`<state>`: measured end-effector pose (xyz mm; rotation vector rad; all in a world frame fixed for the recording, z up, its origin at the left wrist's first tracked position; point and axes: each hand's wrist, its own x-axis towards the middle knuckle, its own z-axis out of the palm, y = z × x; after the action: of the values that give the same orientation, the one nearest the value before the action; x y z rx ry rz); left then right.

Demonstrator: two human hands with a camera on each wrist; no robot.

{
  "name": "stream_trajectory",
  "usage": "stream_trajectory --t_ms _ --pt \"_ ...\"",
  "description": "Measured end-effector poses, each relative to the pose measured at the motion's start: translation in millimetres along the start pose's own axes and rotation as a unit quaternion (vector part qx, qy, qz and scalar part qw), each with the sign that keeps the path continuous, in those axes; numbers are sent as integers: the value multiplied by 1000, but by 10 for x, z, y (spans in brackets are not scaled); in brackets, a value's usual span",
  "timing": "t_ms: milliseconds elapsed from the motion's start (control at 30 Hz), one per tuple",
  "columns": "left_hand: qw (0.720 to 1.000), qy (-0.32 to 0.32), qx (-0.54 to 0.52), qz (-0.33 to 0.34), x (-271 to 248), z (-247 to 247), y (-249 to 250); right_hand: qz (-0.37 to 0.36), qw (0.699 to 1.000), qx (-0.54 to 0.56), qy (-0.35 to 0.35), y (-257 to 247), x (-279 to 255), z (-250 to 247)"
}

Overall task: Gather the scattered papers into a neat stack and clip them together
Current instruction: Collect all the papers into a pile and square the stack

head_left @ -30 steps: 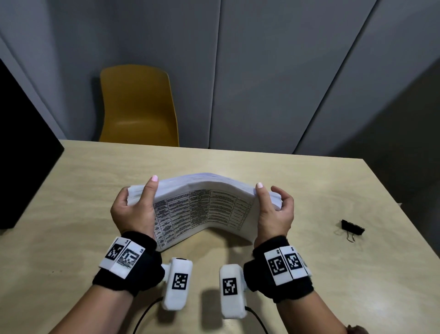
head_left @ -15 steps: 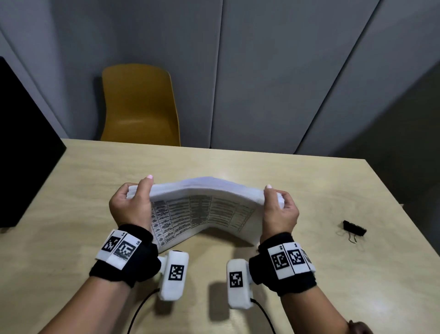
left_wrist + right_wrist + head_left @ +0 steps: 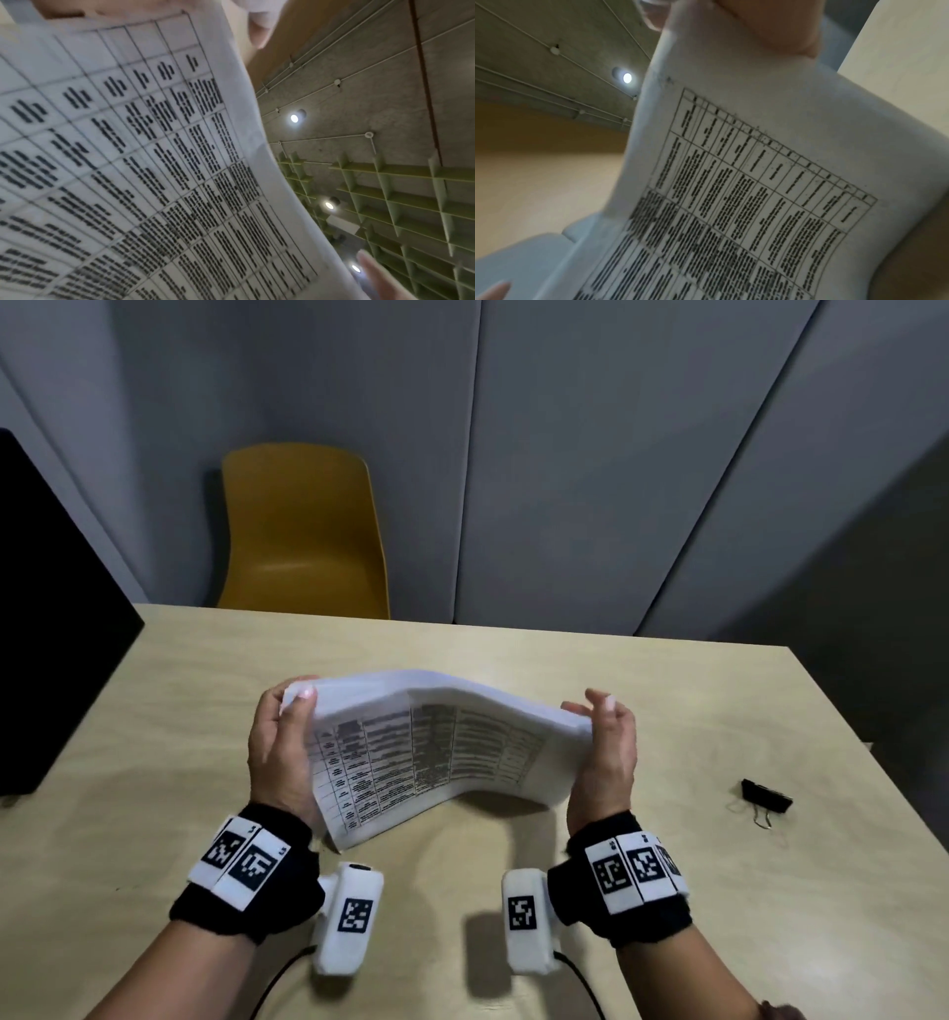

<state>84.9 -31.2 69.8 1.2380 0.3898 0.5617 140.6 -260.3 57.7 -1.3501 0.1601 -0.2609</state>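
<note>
A thick stack of white papers [image 3: 436, 752] with a printed table on its near face stands on its long edge on the wooden table [image 3: 154, 762], bowed upward in the middle. My left hand [image 3: 295, 706] grips the stack's left end, fingers curled over the top edge. My right hand [image 3: 590, 711] holds the right end, its thumb [image 3: 770, 30] pressed on the near sheet and its fingers behind. In the left wrist view the printed sheet [image 3: 128, 162] fills most of the picture. A black binder clip [image 3: 765, 796] lies on the table to the right, beyond my right hand.
A yellow chair [image 3: 303, 531] stands behind the table's far edge. A black screen [image 3: 51, 618] rises at the table's left side. The table's right edge runs just past the clip. Grey wall panels close the back.
Both hands have shifted their hold on the stack's ends. The stack has tipped so its lower left corner sits nearer to me. The clip has not moved.
</note>
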Motion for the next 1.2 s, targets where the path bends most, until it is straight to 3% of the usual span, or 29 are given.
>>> stream_trajectory --t_ms 67,133,233,300,433,600,700,867,933,1000,1067,1133,1200 --pt "996 -77 34 12 26 -112 -32 -24 993 -17 -115 41 -16 -85" --pt "987 -97 128 8 67 -185 -74 -43 976 -112 -179 116 34 -189" --pt "979 -101 165 -59 53 -162 -148 -31 961 -223 -160 226 166 -257" --pt "974 -105 193 -48 54 -162 -198 -10 960 -246 -134 229 211 -237" --pt "975 -81 206 3 101 -215 -154 -23 978 -169 -124 131 167 -213" --pt "973 -96 205 -45 -39 -234 -212 23 965 -198 -170 285 48 -305" --pt "979 -79 186 -34 -45 -238 -268 23 974 -193 -119 371 22 -306" --pt "971 -69 227 7 -98 -210 -277 -42 978 -181 -91 331 -112 -273" --pt "971 -30 221 88 -118 -205 -257 -126 976 -163 -69 213 -153 -235" --pt "950 -6 248 189 -110 -209 -227 -249 946 -204 -43 100 -143 -199" --pt "899 -15 352 260 -133 -178 -177 -331 900 -280 -46 48 -135 -167" --pt "877 -27 409 251 -195 -112 -99 -308 890 -330 -68 -2 -160 -130" --pt "880 -33 415 231 -231 -74 -51 -285 890 -349 -73 -7 -188 -123"
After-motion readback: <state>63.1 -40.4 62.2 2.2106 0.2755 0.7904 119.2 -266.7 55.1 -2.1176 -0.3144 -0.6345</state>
